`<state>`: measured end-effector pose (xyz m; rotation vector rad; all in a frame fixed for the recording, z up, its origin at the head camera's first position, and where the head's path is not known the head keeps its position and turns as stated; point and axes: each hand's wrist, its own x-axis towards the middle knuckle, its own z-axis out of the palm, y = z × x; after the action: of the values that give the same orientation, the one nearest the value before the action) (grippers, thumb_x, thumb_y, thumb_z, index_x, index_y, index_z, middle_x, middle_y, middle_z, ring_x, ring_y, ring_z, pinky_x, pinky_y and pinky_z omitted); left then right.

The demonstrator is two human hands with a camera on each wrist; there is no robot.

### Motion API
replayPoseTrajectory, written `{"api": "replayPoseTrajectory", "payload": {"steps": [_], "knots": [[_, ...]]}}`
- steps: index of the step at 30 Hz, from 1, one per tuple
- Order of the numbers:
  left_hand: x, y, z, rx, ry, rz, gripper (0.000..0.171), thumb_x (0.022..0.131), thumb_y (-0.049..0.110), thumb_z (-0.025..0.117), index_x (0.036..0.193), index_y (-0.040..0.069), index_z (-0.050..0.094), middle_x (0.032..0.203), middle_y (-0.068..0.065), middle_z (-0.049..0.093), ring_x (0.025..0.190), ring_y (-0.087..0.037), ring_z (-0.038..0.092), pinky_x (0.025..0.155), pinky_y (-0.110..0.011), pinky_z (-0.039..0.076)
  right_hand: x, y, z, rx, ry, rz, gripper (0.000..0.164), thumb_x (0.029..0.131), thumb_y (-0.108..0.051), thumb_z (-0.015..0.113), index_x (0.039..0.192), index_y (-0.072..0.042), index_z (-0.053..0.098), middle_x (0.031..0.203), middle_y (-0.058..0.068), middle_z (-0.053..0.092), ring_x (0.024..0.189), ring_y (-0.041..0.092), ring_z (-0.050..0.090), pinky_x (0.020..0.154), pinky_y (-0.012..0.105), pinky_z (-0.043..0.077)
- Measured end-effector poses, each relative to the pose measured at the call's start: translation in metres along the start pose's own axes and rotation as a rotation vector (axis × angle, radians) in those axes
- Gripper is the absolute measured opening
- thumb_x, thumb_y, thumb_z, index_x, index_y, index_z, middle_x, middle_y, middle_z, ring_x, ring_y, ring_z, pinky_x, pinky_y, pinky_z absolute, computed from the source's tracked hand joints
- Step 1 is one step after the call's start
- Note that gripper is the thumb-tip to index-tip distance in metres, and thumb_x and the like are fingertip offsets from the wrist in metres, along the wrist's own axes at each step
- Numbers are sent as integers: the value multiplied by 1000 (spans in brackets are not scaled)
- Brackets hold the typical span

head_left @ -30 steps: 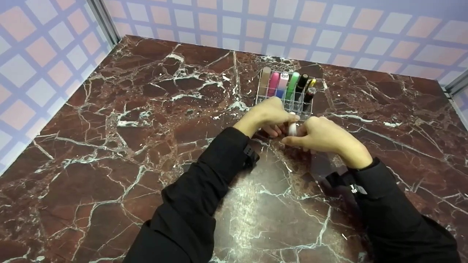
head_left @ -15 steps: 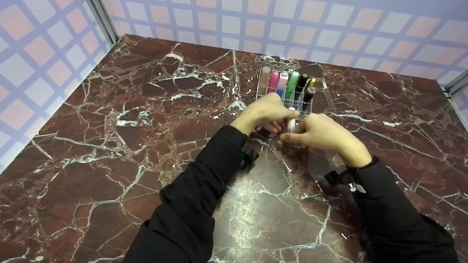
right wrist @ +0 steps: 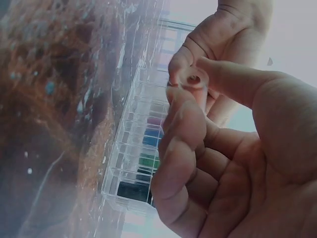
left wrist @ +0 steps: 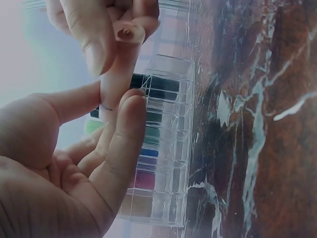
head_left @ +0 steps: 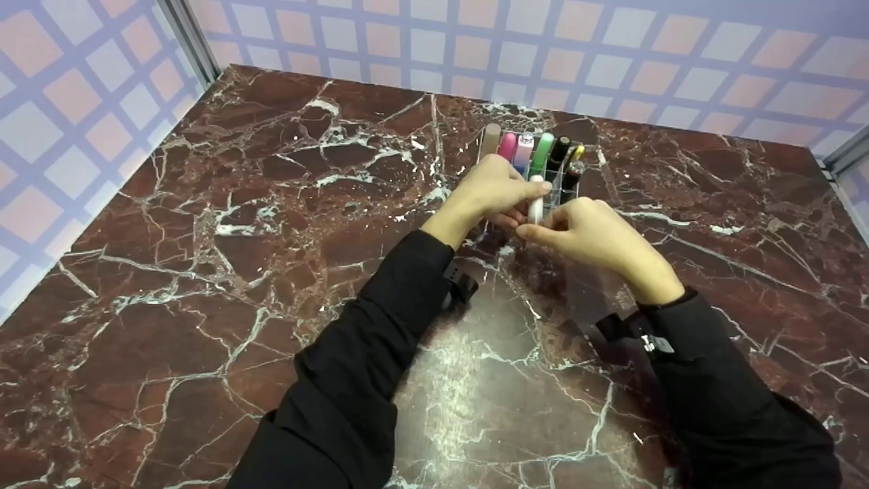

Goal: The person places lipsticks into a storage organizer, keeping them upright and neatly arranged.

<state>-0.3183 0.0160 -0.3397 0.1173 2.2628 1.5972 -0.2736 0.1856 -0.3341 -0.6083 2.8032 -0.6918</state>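
Both hands hold a white tube (head_left: pixel 535 202) upright in front of a clear divided organizer (left wrist: pixel 182 173). My left hand (head_left: pixel 490 193) pinches the tube's upper part between thumb and fingers. At its lower end, the thumb and fingers of my right hand (head_left: pixel 597 234) grip it. The right wrist view shows a round hollow in the bottom of the white tube (right wrist: pixel 194 82). Slim tubes stand in the organizer's back row: a brown one (head_left: pixel 492 138), a pink one (head_left: pixel 508 145), a green one (head_left: pixel 542 151) and several others. The left hand hides part of the organizer.
The organizer stands on a dark red marbled table (head_left: pixel 305 238) near its back edge. Checkered walls (head_left: pixel 380 41) rise behind and at the left. A strapped device (head_left: pixel 464 285) sits on the left sleeve, another (head_left: pixel 618 328) on the right.
Both hands have lifted the white tube and moved it slightly away from me and left, closer to the organizer. The organizer and its tubes stay in place.
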Motion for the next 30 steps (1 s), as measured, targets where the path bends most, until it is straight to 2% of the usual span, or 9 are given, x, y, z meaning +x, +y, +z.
{"api": "replayPoseTrajectory", "payload": {"steps": [6, 11, 18, 24, 26, 30], "knots": [[3, 0, -1, -77, 76, 8, 23, 83, 30, 71, 79, 7, 70, 76, -11, 68, 62, -20, 66, 57, -28, 57, 2, -1, 2, 39, 37, 13, 47, 86, -53, 58, 84, -8, 70, 64, 11, 62, 48, 21, 54, 43, 30, 44], [3, 0, -3, -92, 117, 34, 22, 84, 29, 70, 82, 7, 69, 78, -11, 67, 60, -19, 64, 57, -28, 56, 3, -1, 2, 73, 46, 18, 43, 88, -50, 57, 90, -7, 67, 71, 16, 65, 55, 32, 61, 44, 30, 48], [3, 0, -6, -145, 121, 57, 22, 84, 28, 69, 83, 7, 69, 81, -13, 65, 58, -19, 63, 57, -29, 57, 3, 2, 2, 67, 68, -14, 39, 92, -45, 54, 94, -8, 65, 74, 16, 66, 55, 29, 61, 46, 30, 49], [3, 0, -9, -188, 118, 57, 19, 86, 26, 67, 85, 7, 68, 81, -12, 65, 57, -18, 61, 58, -30, 57, 4, 1, 2, 105, 63, 3, 41, 94, -43, 51, 104, -5, 62, 76, 19, 66, 61, 36, 63, 45, 30, 50], [3, 0, -10, -209, 117, 68, 18, 86, 26, 67, 88, 8, 68, 82, -12, 65, 57, -19, 61, 59, -30, 57, 5, 1, 2, 117, 80, 5, 38, 94, -40, 53, 106, -5, 62, 81, 17, 67, 63, 34, 64, 48, 31, 52], [3, 1, -11, -235, 119, 91, 17, 86, 25, 68, 92, 10, 68, 85, -11, 65, 61, -20, 61, 60, -31, 57, 8, 1, 2, 130, 131, -6, 33, 92, -33, 58, 112, -6, 62, 98, 12, 67, 74, 28, 65, 63, 35, 55]]}}
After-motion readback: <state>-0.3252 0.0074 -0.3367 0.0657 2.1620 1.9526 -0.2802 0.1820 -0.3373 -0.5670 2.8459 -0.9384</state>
